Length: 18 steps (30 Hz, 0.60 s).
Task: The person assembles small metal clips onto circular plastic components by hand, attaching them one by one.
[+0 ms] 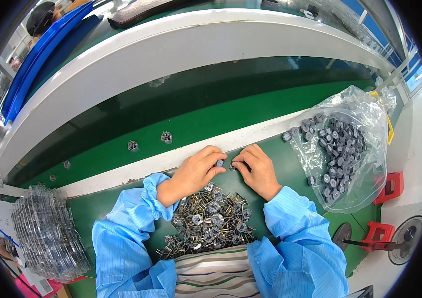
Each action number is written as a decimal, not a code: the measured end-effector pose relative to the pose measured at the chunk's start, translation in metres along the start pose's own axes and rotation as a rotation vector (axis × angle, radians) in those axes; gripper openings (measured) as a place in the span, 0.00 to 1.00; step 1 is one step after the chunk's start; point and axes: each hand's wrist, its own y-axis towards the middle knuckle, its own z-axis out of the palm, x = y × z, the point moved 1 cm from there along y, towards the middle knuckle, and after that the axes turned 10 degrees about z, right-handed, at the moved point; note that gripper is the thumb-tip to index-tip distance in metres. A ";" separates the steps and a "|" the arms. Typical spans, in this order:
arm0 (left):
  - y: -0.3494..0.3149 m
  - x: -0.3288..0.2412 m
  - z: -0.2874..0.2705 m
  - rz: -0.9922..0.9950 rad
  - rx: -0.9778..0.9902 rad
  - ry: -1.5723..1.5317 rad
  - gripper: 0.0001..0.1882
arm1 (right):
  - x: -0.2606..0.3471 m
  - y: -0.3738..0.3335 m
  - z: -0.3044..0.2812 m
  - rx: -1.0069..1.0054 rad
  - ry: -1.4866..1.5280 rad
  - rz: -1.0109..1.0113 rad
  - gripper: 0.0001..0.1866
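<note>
Between the thumb and fingers of my left hand point(191, 174) is a small dark grey round cap point(220, 163). Just beside it, my right hand point(257, 171) pinches a small component with metal parts point(232, 167); its finer shape is too small to make out. The two pieces are close together but apart. Below my hands, against my striped apron point(216, 270), lies a heap of small round components with metal pins point(216, 218). To the right, a clear plastic bag point(377, 191) lies open with many dark grey caps point(340, 149) in and around it.
Beyond a white ledge point(181, 161), several small components point(166, 137) sit on a green strip point(221, 116). Stacked clear plastic trays point(47, 233) stand at left. A blue tray point(42, 59) is at far left. Red stools point(380, 233) and a fan point(407, 240) stand at right.
</note>
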 end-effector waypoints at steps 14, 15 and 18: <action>-0.002 0.006 -0.002 -0.093 0.098 0.265 0.21 | 0.006 0.012 0.026 0.022 0.215 0.057 0.07; -0.002 0.005 -0.002 -0.092 0.098 0.264 0.21 | 0.007 0.013 0.026 0.003 0.188 0.034 0.08; 0.002 0.004 -0.001 -0.101 0.115 0.252 0.20 | 0.008 0.012 0.022 -0.032 0.117 -0.053 0.08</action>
